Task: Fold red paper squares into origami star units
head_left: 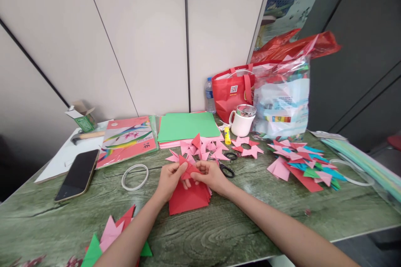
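Observation:
Between my two hands is a small folded piece of red paper (189,171), held up over the table. My left hand (171,178) pinches its left side with thumb and fingers. On the right side, my right hand (213,176) grips the same piece near its lower edge. Below them lies a stack of red paper sheets (188,202), its upper part hidden by my hands. Just beyond my hands are pink and red folded paper pieces (203,148), and black-handled scissors (227,170) lie partly under them.
Green sheets (188,127) lie at the back, beside a glue stick (227,136), a white mug (242,121) and a red bag (230,94). Left are a phone (77,175), a white ring (134,177) and a hammer (89,134). Folded coloured pieces (302,160) are piled right.

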Motion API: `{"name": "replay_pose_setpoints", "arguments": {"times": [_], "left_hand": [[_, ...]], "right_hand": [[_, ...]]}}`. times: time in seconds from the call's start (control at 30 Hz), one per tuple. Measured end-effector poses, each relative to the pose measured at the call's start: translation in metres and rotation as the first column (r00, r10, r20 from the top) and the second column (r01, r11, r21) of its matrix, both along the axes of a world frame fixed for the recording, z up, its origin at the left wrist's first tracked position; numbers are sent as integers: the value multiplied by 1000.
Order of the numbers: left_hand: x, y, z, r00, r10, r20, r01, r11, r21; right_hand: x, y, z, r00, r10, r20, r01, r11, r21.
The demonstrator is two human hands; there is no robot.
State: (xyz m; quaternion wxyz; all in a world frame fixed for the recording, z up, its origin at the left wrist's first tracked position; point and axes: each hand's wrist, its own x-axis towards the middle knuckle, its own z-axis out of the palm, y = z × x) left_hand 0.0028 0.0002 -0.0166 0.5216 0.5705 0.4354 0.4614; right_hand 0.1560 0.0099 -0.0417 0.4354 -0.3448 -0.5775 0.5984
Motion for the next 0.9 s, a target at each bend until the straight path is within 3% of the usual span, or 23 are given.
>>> {"name": "replay_pose_setpoints", "arguments": {"times": [0.13,0.37,0.57,0.73,0.9], "left_hand": [[1,0,-1,996,20,89,-17,999,-31],[2,0,0,991,126,36,-125,992,-24],[2,0,2,999,31,35,-29,997,-71],[0,1,1,998,58,-11,-58,998,-27],[0,0,-2,998,27,-55,-32,995,-90]], "right_hand": [[0,-1,4,1000,-4,15,3,1000,30],[-2,-2,3,999,-46,-12,47,998,50],[1,-2,2,997,-68,-26,68,998,-10],[0,-2,-1,994,-31,-102,31,1000,2],[1,-2,1,990,-58,-130,65,997,50]]}}
